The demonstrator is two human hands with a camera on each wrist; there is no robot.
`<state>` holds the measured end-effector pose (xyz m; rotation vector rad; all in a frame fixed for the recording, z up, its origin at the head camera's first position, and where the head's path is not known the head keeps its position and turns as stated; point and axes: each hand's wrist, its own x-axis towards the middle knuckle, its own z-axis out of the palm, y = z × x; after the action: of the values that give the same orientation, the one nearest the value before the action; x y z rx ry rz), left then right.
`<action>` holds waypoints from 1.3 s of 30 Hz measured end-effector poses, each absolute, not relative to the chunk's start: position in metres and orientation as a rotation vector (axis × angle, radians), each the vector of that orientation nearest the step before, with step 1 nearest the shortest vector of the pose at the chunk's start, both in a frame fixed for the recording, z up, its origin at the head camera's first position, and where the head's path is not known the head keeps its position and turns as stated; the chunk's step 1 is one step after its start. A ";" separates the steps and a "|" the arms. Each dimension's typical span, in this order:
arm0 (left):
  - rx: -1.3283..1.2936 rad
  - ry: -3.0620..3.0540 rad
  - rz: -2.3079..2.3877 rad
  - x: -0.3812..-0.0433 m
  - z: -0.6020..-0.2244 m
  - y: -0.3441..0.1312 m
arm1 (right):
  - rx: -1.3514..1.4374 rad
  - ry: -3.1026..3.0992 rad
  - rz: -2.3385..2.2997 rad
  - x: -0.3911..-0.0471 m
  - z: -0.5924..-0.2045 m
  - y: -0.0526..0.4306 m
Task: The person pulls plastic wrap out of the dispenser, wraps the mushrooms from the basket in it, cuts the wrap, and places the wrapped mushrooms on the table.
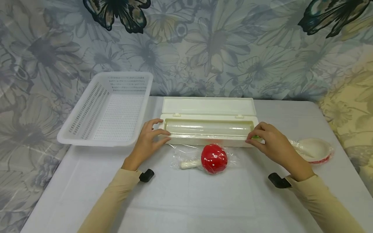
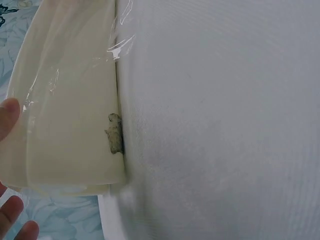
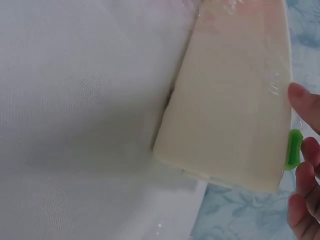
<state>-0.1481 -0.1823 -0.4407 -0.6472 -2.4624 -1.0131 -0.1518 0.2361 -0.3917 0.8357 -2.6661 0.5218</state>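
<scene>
— What are we holding with our two hands?

— We are working at one long cream plastic cling-film dispenser box (image 1: 208, 129), lying with its lid open on the white cloth-covered table (image 1: 186, 200). Our left hand (image 1: 148, 139) is resting against the box's left end, fingers fairly straight and touching it rather than curling round it. Our right hand (image 1: 272, 144) is at the box's right end, and its fingertips are pinching one small green slider (image 3: 293, 148) on the front edge.

— And how many things are we seeing around those grips?

— We are counting one roll of clear film (image 1: 208, 127) lying in the box's trough, between our two hands. Just in front of the box, nearer to us and between the hands, one red toy mushroom with white dots and a cream stem (image 1: 211, 159) is lying on its side under a sheet of clear film (image 1: 183, 155), apart from both hands. Just beyond our right hand, one cream bowl with a red rim (image 1: 316, 150) is sitting, covered in film. Beyond our left hand, one white perforated plastic basket (image 1: 109, 108) is standing beside the box.

— Are the wrist views adding anything?

— At the left wrist we are seeing one small greyish smudge (image 2: 115, 132) at the box's lower edge.
</scene>
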 end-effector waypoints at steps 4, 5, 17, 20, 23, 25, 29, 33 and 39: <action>-0.710 -2.375 -0.878 -0.146 -0.438 -0.179 | 0.857 -2.624 0.603 -0.148 -0.392 0.236; -0.727 -2.363 -0.854 -0.145 -0.438 -0.178 | 0.861 -2.616 0.631 -0.146 -0.392 0.236; -0.732 -2.481 -1.270 -0.127 -0.427 -0.169 | 0.932 -2.598 0.845 -0.123 -0.392 0.234; -0.720 -2.520 -1.417 -0.122 -0.425 -0.168 | 1.010 -2.589 0.914 -0.116 -0.397 0.234; -0.715 -2.571 -1.553 -0.115 -0.422 -0.168 | 1.054 -2.620 1.009 -0.110 -0.403 0.236; -0.729 -2.595 -1.648 -0.111 -0.422 -0.168 | 1.061 -2.649 1.060 -0.106 -0.407 0.236; -0.822 -2.619 -1.887 -0.104 -0.423 -0.168 | 1.075 -2.698 1.126 -0.101 -0.416 0.237; -1.016 -2.652 -2.069 -0.100 -0.429 -0.166 | 1.057 -2.774 1.175 -0.097 -0.423 0.234; -1.172 -2.907 -1.845 -0.093 -0.434 -0.157 | 1.070 -2.847 1.226 -0.091 -0.435 0.226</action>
<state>-0.0925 -0.1568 -0.4336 -1.1717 -2.9066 -1.8448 -0.0910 0.2262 -0.4352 1.0704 -2.8473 1.2258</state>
